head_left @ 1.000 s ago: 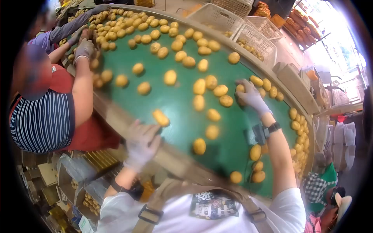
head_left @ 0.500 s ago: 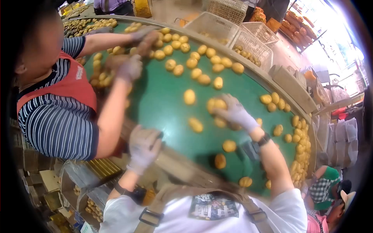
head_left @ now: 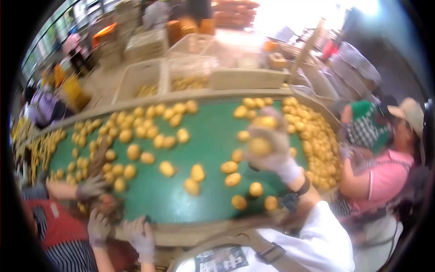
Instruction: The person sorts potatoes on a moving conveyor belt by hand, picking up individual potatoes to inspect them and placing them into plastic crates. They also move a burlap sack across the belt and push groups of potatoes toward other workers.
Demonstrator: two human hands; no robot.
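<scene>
My gloved right hand point(head_left: 274, 140) is raised above the green conveyor belt point(head_left: 204, 131), closed around potatoes. One yellow potato point(head_left: 259, 147) shows at the palm side and another potato point(head_left: 264, 121) near the fingers. Near the belt's front edge is my gloved left hand point(head_left: 141, 236), its fingers curled in. A small dark bit shows at its fingertips, too blurred to name. Several loose potatoes point(head_left: 232, 179) lie on the belt under and around my right hand. More potatoes point(head_left: 194, 186) lie at mid-belt.
A dense potato pile point(head_left: 319, 143) fills the belt's right end. At left, a co-worker in a red apron point(head_left: 59, 222) has gloved hands point(head_left: 93, 188) at the belt. Another person in pink point(head_left: 385, 177) stands at right. Crates point(head_left: 140, 81) line the far side.
The view has swung, bringing the far side and right-hand people into fuller sight. My right hand has lifted off the belt with potatoes in it. My left hand remains by the front edge.
</scene>
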